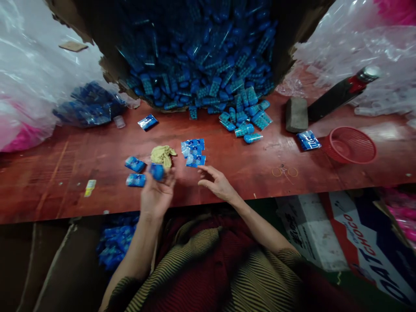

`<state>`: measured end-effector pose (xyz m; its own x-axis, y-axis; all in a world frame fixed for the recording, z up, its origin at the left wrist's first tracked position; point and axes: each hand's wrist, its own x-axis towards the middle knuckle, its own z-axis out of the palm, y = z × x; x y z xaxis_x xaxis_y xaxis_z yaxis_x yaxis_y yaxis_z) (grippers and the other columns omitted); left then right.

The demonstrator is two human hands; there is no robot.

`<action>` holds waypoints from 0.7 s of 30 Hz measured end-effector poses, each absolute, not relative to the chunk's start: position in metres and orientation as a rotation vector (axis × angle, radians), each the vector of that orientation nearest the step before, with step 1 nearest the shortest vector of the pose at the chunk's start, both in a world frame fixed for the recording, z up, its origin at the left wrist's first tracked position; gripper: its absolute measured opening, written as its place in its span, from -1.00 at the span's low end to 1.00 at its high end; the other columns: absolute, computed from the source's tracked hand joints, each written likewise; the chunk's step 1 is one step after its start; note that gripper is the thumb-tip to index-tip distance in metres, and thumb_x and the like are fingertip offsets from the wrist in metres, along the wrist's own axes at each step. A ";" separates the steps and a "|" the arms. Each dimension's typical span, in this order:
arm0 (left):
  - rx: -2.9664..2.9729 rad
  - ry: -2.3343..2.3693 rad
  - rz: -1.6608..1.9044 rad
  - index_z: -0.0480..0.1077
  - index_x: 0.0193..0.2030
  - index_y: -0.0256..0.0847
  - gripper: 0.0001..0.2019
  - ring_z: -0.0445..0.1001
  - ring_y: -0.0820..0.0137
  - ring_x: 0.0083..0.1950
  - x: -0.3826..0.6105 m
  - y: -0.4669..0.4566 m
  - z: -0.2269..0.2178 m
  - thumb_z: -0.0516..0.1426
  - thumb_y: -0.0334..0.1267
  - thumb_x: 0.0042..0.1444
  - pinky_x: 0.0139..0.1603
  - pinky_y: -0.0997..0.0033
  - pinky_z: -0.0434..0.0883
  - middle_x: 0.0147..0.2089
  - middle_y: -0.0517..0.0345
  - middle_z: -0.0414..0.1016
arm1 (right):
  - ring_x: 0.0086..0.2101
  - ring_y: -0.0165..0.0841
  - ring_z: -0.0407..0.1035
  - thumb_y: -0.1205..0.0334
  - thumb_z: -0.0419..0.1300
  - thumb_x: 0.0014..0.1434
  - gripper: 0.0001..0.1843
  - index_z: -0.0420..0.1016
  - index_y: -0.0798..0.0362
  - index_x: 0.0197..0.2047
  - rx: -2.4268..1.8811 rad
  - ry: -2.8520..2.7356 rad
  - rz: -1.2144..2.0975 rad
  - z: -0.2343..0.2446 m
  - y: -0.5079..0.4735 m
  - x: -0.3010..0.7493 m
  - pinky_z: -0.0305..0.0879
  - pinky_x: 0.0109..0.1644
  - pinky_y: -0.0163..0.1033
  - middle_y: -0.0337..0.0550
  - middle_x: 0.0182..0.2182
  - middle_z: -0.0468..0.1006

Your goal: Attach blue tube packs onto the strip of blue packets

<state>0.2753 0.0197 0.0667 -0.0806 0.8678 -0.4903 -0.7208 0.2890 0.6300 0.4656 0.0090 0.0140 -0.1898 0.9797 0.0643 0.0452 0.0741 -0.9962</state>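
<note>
The left hand (157, 190) was raised just over the near edge of the worktop (58, 173), its fingers closed around a small blue item (157, 171); blur hid what the item was beyond its rounded shape. The right hand (217, 182) hovered beside it with fingers spread and nothing in them, its tips just short of a loose stack of flat, glossy blue packets (194, 152). Between the hands and towards the middle lay a crumpled yellowish cloth (163, 154). Two more blue items (135, 172), rounded and shiny, sat just left of the left hand.

The worktop was worn red-brown board, scuffed and streaked. Open room ran along the near edge to the left and in a wide stretch to the right of the hands. At the far edge a torn cardboard box (97, 26) spilled a heap of blue pieces (208, 65) onto the board. Towards the right edge stood a red mesh basket (350, 145), round and shallow, with a grey block (296, 114) near it. Crinkled clear plastic bags (26, 78) crowded the far corners.
</note>
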 end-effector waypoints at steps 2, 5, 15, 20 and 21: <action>0.104 1.029 1.442 0.46 -0.27 -0.26 -0.54 0.54 0.31 -0.13 0.254 0.026 0.071 -0.04 0.11 0.15 -0.02 0.29 0.44 -0.32 0.00 0.59 | -0.08 -0.28 0.30 0.16 0.21 0.12 -0.55 0.36 -0.03 0.09 -1.259 -1.640 1.024 0.018 0.019 0.472 0.20 0.08 -0.11 -0.10 -0.09 0.43; 0.033 1.092 1.371 0.44 -0.26 -0.31 -0.55 0.56 0.31 -0.23 0.247 0.024 0.071 -0.11 0.01 0.22 -0.08 0.27 0.46 -0.39 -0.01 0.57 | -0.02 -0.16 0.24 0.14 0.19 0.15 -0.53 0.33 0.03 0.12 -1.544 -1.915 0.735 0.022 0.036 0.471 0.17 0.06 -0.03 0.01 0.00 0.39; 0.489 1.268 1.160 0.40 -0.26 -0.24 -0.85 0.55 0.34 -0.28 0.300 0.022 0.035 0.19 -0.27 0.01 -0.14 0.35 0.41 -0.42 0.12 0.54 | -0.13 -0.16 0.24 0.22 0.11 0.21 -0.85 0.46 0.04 -0.20 -1.892 -2.056 0.460 0.011 0.061 0.458 0.13 -0.06 -0.05 -0.02 -0.18 0.45; 0.994 1.451 1.445 0.41 -0.08 -0.15 -0.69 0.21 0.35 0.26 0.263 0.069 0.029 0.23 -0.30 -0.03 0.17 0.49 0.19 0.14 0.07 0.39 | 0.02 -0.05 0.19 0.18 0.20 0.15 -0.69 0.44 0.09 -0.04 -1.725 -2.061 0.532 0.028 0.069 0.436 0.06 0.07 0.06 0.08 -0.04 0.41; 1.012 1.486 1.449 0.38 -0.04 -0.16 -0.68 0.17 0.34 0.29 0.254 0.080 0.026 0.18 -0.25 0.03 0.20 0.47 0.16 0.18 0.05 0.34 | 0.08 -0.03 0.15 0.15 0.24 0.11 -0.57 0.38 0.05 0.05 -1.660 -2.112 0.533 0.031 0.074 0.424 0.03 0.11 0.08 0.07 0.06 0.36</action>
